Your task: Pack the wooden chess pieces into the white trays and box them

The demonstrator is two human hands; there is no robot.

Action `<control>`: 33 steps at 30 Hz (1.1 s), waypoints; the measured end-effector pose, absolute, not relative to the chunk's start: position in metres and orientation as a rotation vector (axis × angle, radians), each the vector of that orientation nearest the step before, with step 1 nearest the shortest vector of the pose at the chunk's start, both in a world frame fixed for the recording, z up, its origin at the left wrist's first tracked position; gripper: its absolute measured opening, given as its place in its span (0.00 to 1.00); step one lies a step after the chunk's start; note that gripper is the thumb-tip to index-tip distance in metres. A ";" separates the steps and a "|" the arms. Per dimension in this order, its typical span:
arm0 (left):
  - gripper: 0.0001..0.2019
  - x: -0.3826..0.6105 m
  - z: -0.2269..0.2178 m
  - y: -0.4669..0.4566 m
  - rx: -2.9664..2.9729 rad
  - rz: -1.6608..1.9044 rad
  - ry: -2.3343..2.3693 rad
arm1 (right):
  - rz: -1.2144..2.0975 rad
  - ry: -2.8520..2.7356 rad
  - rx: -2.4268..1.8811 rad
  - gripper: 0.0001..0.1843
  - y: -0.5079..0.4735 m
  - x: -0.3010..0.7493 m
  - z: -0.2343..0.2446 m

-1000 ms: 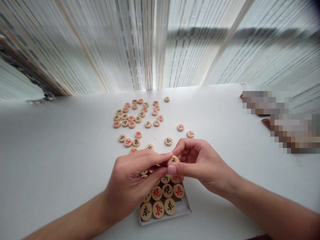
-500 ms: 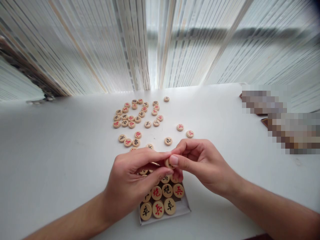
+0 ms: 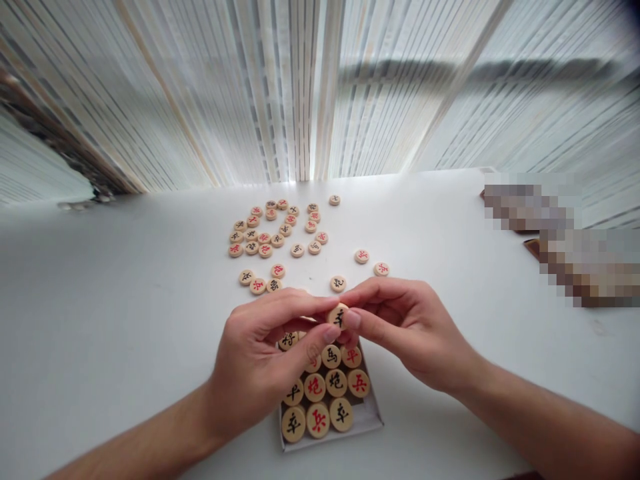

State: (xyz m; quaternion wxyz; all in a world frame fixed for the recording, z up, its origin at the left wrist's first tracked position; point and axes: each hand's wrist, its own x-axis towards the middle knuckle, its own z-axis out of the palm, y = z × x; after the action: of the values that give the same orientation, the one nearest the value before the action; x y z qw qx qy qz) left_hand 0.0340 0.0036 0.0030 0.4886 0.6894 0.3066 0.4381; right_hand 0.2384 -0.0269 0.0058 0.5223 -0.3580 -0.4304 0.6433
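Between the fingertips of both hands is a round wooden Chinese chess piece (image 3: 339, 317) with a black character facing me. My left hand (image 3: 275, 350) pinches it from the left, and my right hand (image 3: 400, 327) grips its right edge with thumb and fingers. Just below them a shallow white box (image 3: 367, 421) holds rows of larger-looking pieces with red and black characters, such as a red-marked piece (image 3: 317, 420) in the nearest row. That row has a gap at its right end. My left hand covers part of the box's left side.
Many loose chess pieces (image 3: 265, 251) lie scattered on the white table (image 3: 125, 300) beyond my hands. Two brown-edged objects (image 3: 565, 267), blurred out by pixels, lie at the far right. A striped curtain (image 3: 225, 87) hangs along the back edge.
The held piece has turned, so its black character now shows clearly. My fingers have shifted slightly around it. The whole view has moved a little.
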 end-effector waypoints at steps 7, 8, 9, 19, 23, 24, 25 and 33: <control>0.17 0.036 0.005 0.002 1.634 1.149 0.817 | 1.343 -1.189 -0.843 0.14 -0.027 0.239 0.001; 0.17 0.037 0.005 0.002 1.626 1.155 0.821 | 1.322 -1.202 -0.844 0.14 -0.027 0.239 0.001; 0.17 0.037 0.005 0.002 1.619 1.159 0.822 | 1.308 -1.210 -0.845 0.14 -0.027 0.239 0.001; 0.17 0.037 0.005 0.001 1.539 1.163 0.798 | 1.417 -1.052 -0.864 0.12 -0.028 0.238 0.000; 0.17 0.037 0.006 0.003 1.514 1.177 0.800 | 1.476 -1.020 -0.860 0.12 -0.028 0.238 0.001; 0.17 0.037 0.006 0.004 1.511 1.182 0.806 | 1.483 -1.017 -0.873 0.12 -0.028 0.238 0.001; 0.17 0.038 0.006 0.004 1.505 1.185 0.814 | 1.485 -1.014 -0.885 0.12 -0.028 0.239 0.002; 0.17 0.038 0.006 0.002 1.426 1.054 0.792 | 1.488 -1.075 -0.909 0.15 -0.026 0.240 0.001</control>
State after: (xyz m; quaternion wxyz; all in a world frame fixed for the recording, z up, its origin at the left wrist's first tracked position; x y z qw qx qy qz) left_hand 0.0378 0.0023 0.0058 0.5644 0.6061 0.3367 0.4480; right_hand 0.2396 -0.0258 0.0014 0.5198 -0.3792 -0.4484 0.6205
